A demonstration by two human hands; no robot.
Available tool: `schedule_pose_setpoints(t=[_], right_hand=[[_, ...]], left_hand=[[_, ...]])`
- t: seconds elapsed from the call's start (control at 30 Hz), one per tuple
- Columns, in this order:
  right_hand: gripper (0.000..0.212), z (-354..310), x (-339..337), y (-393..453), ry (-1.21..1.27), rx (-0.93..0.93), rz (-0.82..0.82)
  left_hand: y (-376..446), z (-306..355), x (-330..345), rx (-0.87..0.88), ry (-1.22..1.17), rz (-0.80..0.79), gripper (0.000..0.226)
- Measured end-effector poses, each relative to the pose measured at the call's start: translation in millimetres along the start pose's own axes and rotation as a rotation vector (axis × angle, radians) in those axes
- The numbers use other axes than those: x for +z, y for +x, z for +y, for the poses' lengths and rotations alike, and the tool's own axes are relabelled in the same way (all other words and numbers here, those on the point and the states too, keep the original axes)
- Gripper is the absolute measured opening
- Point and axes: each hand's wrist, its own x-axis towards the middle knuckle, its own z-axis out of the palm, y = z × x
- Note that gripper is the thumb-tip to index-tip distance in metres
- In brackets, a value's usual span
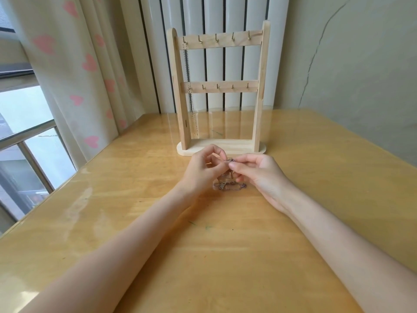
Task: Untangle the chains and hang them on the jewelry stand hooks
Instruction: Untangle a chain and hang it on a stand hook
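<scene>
Both hands — left hand [204,169], right hand [259,171] — pinch the tangled chain [228,185], at six o'clock from the stand [220,86].

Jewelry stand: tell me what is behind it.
Behind the jewelry stand stand white vertical panels with dark gaps, against a pale wall. The stand's posts and bars cover strips of the panels.
</scene>
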Motion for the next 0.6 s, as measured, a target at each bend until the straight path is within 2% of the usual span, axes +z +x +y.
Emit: schedule_pose_setpoints(t=[0.1, 0.3, 0.43, 0.6], right_hand=[[0.010, -1.4, -1.8, -0.4, -0.007, 0.023, 0.045], [0.004, -5.5, -4.5, 0.3, 0.164, 0.046, 0.036], [0.003, -6.1, -4.9, 0.4, 0.069, 0.035, -0.004], [0.005, -9.2, -5.0, 0.4, 0.127, 0.045, -0.029]], left_hand=[[-0.3, 0.5, 2.4, 0.059, 0.148, -0.012, 0.018], [0.9, 3.0, -1.7, -0.052, -0.167, -0.049, 0.010], [0.4, 3.5, -1.3, -0.172, -0.356, -0.031, 0.013], [0.8, 6.9, 0.1, -0.206, -0.415, -0.071, 0.013]])
